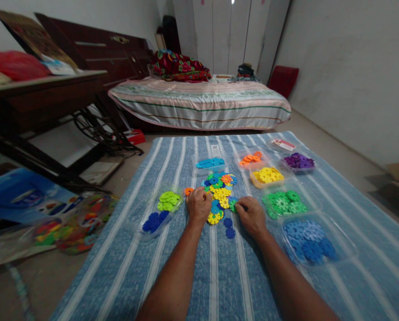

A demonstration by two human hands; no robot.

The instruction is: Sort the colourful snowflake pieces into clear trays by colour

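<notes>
A loose pile of mixed-colour notched plastic discs [220,192] lies on the striped cloth between my hands. At the pile's left edge, my left hand [198,206] is closed, with a sliver of a yellow disc [208,195] at its fingertips. An orange disc [188,191] rests just beyond its knuckles. My right hand [252,217] is closed at the pile's right side, its thumb and forefinger pinching the edge of a green disc [233,205]. Two dark blue discs [230,228] lie on the cloth between my wrists.
Clear tubs hold sorted discs: light blue [210,163], orange [251,158], yellow [268,174], purple [298,161], green [284,203] and blue [309,240]. Left, another tub holds lime discs [169,201] and dark blue discs [155,221]. A bed [202,104] stands behind the cloth-covered surface [126,249].
</notes>
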